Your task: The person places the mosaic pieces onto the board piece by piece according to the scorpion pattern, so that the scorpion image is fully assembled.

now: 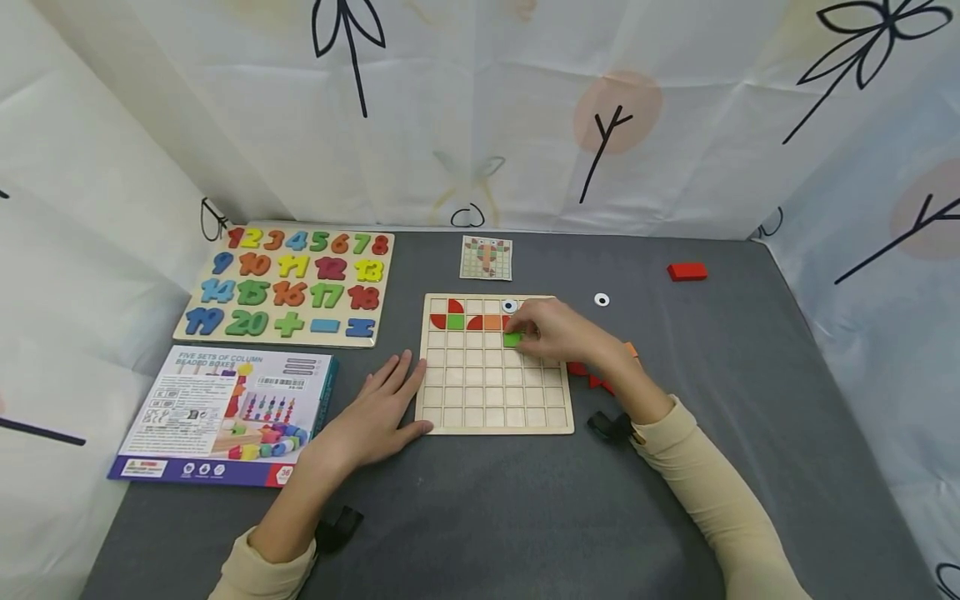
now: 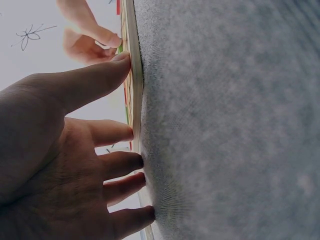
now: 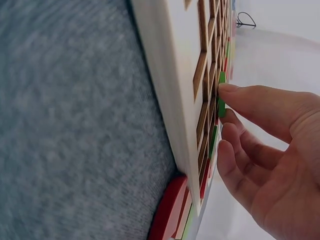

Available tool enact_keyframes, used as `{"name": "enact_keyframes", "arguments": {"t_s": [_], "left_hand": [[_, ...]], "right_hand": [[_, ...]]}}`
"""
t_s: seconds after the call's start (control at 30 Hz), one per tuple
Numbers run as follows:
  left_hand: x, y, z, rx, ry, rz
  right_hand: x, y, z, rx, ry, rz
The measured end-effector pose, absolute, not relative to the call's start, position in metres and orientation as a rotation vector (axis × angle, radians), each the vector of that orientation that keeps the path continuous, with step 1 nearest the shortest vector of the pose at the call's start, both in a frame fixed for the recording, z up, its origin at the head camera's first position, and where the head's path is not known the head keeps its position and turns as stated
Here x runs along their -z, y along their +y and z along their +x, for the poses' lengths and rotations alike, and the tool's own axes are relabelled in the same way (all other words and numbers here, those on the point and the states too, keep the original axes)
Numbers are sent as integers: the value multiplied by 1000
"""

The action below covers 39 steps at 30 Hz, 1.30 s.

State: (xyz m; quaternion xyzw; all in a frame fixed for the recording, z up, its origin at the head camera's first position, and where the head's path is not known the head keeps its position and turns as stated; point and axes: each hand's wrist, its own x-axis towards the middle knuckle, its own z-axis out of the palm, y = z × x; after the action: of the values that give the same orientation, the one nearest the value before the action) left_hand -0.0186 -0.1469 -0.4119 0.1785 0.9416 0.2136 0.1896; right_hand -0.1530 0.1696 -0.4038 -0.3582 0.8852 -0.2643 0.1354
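A wooden grid board (image 1: 487, 400) lies flat on the grey table, with red, green and orange pieces set in cells of its upper rows. My right hand (image 1: 558, 329) is over the board's upper right and pinches a green piece (image 3: 222, 95) between thumb and fingertip, close over the cells. My left hand (image 1: 378, 408) rests at the board's left edge, fingers spread and straight, the thumb touching the rim. A white eye piece (image 1: 510, 307) sits in the top row. The right hand and forearm hide part of the board's right side.
Behind the board lies a pattern card (image 1: 486, 257). Loose red pieces (image 1: 577, 368) lie under the right forearm. Another eye piece (image 1: 602, 299) and a red block (image 1: 687, 272) are to the right. A number board (image 1: 281, 287) and a boxed set (image 1: 217, 417) occupy the left.
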Motion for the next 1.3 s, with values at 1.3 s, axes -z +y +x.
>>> {"name": "enact_keyframes", "arguments": {"t_s": [1.3], "left_hand": [[414,-148,-19,-602,2641,496]], "right_hand": [[401,238,-153,867,2644,-725]]}}
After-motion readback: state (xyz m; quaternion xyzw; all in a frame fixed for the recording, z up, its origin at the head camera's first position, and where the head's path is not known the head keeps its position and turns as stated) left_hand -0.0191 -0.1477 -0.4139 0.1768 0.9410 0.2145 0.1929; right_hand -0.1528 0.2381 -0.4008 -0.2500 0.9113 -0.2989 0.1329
